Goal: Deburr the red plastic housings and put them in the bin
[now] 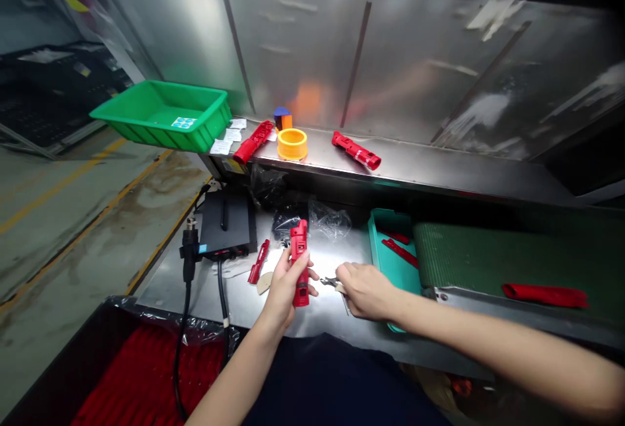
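My left hand [284,281] is wrapped round a red plastic housing [299,247], held nearly upright above the metal bench. Just to its right, my right hand [364,289] is closed on a pair of cutting pliers [331,281], whose dark jaws point left toward the housing. A small gap shows between the jaws and the housing. Left of my left hand lies a smaller red part [259,262]. A tan rounded piece [264,283] sits beside it, partly behind my left hand.
Right of my hands, a teal tray [396,269] holds red parts, beside a green conveyor belt [469,256] carrying a red piece [545,296]. A black box [227,224] with cables stands left. The shelf bears a green bin [161,113], yellow tape [291,146] and red housings [356,151].
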Demonstrator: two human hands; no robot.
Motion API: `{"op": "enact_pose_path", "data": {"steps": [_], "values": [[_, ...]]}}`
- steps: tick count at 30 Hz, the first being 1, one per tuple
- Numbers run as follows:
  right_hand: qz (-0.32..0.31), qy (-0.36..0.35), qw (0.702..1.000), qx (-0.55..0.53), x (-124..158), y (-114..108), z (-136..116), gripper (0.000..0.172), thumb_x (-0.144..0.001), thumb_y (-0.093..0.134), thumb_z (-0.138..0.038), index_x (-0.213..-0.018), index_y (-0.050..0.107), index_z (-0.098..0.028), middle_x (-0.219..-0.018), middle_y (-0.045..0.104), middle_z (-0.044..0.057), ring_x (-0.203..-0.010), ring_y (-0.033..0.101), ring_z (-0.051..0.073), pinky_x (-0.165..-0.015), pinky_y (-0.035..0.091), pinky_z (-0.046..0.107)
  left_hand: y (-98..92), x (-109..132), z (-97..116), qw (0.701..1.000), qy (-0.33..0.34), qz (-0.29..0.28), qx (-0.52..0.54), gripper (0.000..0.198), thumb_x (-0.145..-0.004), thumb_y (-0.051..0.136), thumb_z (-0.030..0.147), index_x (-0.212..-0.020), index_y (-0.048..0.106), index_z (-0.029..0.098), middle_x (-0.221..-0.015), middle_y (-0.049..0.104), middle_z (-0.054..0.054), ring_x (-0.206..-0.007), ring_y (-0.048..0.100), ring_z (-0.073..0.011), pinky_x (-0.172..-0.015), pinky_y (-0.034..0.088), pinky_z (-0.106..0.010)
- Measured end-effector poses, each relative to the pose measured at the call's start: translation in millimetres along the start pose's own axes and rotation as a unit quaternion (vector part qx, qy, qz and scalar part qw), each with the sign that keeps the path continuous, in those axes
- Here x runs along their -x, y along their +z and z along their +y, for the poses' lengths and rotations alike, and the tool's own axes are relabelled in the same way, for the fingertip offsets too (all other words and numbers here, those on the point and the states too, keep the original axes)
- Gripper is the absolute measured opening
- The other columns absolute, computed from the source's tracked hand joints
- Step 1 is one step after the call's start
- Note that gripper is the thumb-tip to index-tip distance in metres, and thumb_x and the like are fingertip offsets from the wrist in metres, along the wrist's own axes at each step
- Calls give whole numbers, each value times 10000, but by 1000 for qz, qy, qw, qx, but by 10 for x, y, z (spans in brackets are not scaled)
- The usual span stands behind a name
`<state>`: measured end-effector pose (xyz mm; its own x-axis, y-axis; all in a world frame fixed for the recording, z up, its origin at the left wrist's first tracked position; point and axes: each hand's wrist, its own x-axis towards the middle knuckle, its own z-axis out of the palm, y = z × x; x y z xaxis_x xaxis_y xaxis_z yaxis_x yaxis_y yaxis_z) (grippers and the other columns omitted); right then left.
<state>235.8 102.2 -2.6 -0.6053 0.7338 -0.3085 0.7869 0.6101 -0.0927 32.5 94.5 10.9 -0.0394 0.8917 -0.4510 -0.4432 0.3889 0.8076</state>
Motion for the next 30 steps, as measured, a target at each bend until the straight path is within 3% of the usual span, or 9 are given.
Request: {"op": "enact_pose_path", "data": {"steps": [3,7,10,13,16,20,22,25,30], "values": [[-23,75,996,-40,-49,564,-44,184,-1019,664,-288,-1127,634,-142,-1050,673,73,-952,654,243,-841,539,379,-224,-49,-35,999,19,26,24,476,-727,914,387,-1048,646,160,-720,643,29,-624,642,-130,-587,591,-232],[-48,148,984,-90,-253,1351,-345,308,-995,734,-407,-1149,668,-149,-1144,678,84,-1050,666,265,-940,560,459,-395,-28,-95,999,22,27,21,478,-701,933,291,-1060,651,150,-736,651,41,-505,598,-100,-473,510,-210],[-35,161,977,-138,-407,1690,-492,389,-984,745,-470,-1206,669,-159,-1225,669,97,-1152,644,295,-1010,539,508,-403,-6,-82,1000,14,0,11,448,-653,961,253,-965,654,155,-832,683,19,-528,660,-130,-537,590,-276],[-3,195,964,-183,-476,1846,-336,387,-1025,697,-481,-1261,658,-176,-1286,657,97,-1186,638,291,-1031,537,508,-396,0,-26,1000,3,-17,12,476,-643,958,217,-1004,653,166,-878,667,26,-599,708,-153,-621,639,-316],[20,291,935,-202,-485,1966,23,307,-1077,633,-413,-1280,651,-183,-1324,646,105,-1194,641,282,-1033,548,502,-391,17,31,999,-7,-39,29,528,-680,911,196,-1134,642,173,-875,638,31,-651,706,-152,-657,640,-316],[-17,384,891,-241,-553,2150,373,301,-1053,688,-372,-1269,656,-164,-1251,678,95,-1082,692,261,-949,604,474,-324,70,85,996,-12,-76,47,586,-675,880,205,-1193,606,185,-862,585,41,-565,581,-102,-499,573,-273],[-39,399,875,-272,-627,2225,419,280,-1047,700,-363,-1237,667,-160,-1196,695,82,-1019,707,241,-905,620,444,-263,93,105,995,-12,-89,40,585,-674,886,211,-1182,597,191,-874,573,41,-527,535,-86,-441,548,-269],[-43,403,859,-312,-724,2282,394,265,-1045,704,-358,-1219,673,-160,-1190,695,81,-1018,705,239,-900,621,438,-177,112,121,995,-3,-96,23,492,-711,857,215,-1124,590,192,-938,590,24,-529,559,-87,-490,593,-309],[17,383,837,-390,-692,2196,347,262,-1039,712,-357,-1204,675,-158,-1188,690,80,-1024,700,243,-905,615,443,-138,110,95,995,-6,-94,-14,459,-790,742,268,-1207,558,214,-897,592,31,-619,607,-129,-547,604,-308]]}}
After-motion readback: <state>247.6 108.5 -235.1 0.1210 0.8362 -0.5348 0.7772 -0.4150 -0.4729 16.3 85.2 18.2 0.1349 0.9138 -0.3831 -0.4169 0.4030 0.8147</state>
